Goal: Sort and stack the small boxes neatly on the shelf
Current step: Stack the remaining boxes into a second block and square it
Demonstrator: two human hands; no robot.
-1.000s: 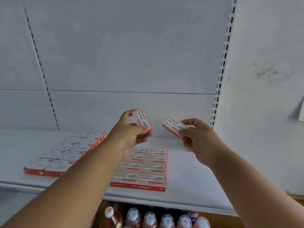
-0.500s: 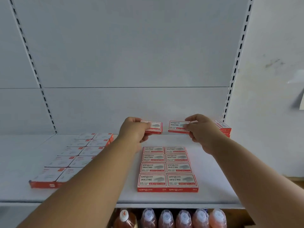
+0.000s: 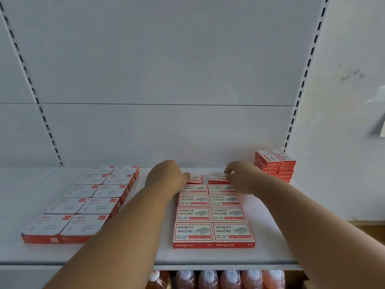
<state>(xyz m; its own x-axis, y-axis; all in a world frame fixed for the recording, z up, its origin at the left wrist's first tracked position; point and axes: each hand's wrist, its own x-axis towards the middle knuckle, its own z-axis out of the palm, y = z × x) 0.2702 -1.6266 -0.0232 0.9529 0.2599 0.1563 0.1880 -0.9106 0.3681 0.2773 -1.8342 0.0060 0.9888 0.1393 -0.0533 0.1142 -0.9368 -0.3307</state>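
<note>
Both my hands had come down from chest height to the white shelf (image 3: 208, 257) since the earlier frames. My left hand (image 3: 166, 176) had its fingers curled round the left box (image 3: 195, 178), now lying flat at the far end of the left column. My right hand (image 3: 241, 176) pinched the right box (image 3: 217, 177) at its right edge, likewise flat at the far end of the right column. A narrow gap separated the two boxes. Both sat just behind the centre grid (image 3: 212, 215) of eight red-and-white boxes, which had not shifted. The left grid (image 3: 83, 203) lay well apart to the left. A stack of boxes (image 3: 275, 165) stood at the right rear corner. Bottles (image 3: 218, 279) showed below the shelf.
</note>
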